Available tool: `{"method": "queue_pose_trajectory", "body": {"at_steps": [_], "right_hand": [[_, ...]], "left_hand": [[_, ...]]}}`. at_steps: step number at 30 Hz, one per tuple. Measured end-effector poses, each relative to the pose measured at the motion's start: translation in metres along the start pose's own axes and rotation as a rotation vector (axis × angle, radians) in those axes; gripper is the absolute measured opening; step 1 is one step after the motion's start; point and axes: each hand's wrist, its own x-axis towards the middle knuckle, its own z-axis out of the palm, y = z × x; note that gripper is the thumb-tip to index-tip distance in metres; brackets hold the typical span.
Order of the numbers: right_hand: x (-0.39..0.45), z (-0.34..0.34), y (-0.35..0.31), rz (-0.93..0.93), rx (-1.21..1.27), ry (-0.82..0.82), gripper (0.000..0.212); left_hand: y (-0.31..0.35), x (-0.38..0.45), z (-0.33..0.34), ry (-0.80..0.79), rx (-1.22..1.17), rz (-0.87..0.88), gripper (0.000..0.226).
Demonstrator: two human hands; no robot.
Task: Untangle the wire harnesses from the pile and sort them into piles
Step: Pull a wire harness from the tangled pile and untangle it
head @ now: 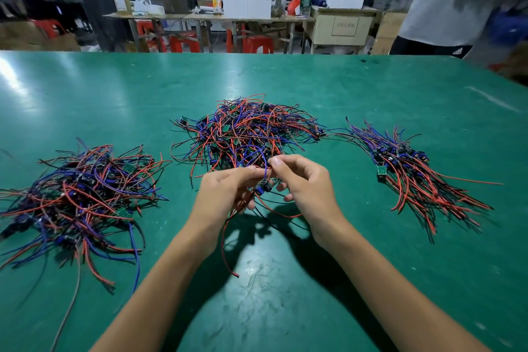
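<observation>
A tangled pile of red, blue and black wire harnesses (245,131) lies at the middle of the green table (285,294). A second loose pile (80,197) sits at the left, and a neater pile with aligned wires (411,171) at the right. Just in front of the middle pile, my left hand (225,194) grips one harness (264,188) by its small board, with red and black wires hanging below. My right hand (303,183) pinches the blue wire of that same harness between thumb and forefinger.
A person in a grey shirt (457,0) stands at the table's far right corner. Beyond the far edge are other work tables (217,18), red stools (257,44) and seated workers.
</observation>
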Motion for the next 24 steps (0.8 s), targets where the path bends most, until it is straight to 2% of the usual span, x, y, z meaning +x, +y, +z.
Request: {"method": "queue_pose_trajectory", "body": {"at_steps": [5, 10, 14, 19, 24], "right_hand": [[0.001, 0.001, -0.008, 0.157, 0.056, -0.090, 0.014], [0.000, 0.001, -0.014, 0.217, 0.156, -0.173, 0.024], [-0.001, 0.002, -0.013, 0.264, 0.255, -0.223, 0.022], [-0.006, 0.005, -0.011, 0.268, 0.335, -0.272, 0.015], [-0.009, 0.009, -0.009, 0.203, 0.240, -0.283, 0.022]], "left_hand": [[-0.002, -0.001, 0.001, -0.025, -0.023, 0.047, 0.012], [0.000, -0.005, 0.001, -0.046, -0.042, 0.092, 0.011], [-0.001, -0.004, 0.001, -0.008, -0.055, 0.129, 0.008], [-0.001, -0.006, 0.002, 0.012, -0.060, 0.148, 0.011], [0.000, -0.008, 0.002, 0.021, 0.018, 0.215, 0.011]]}}
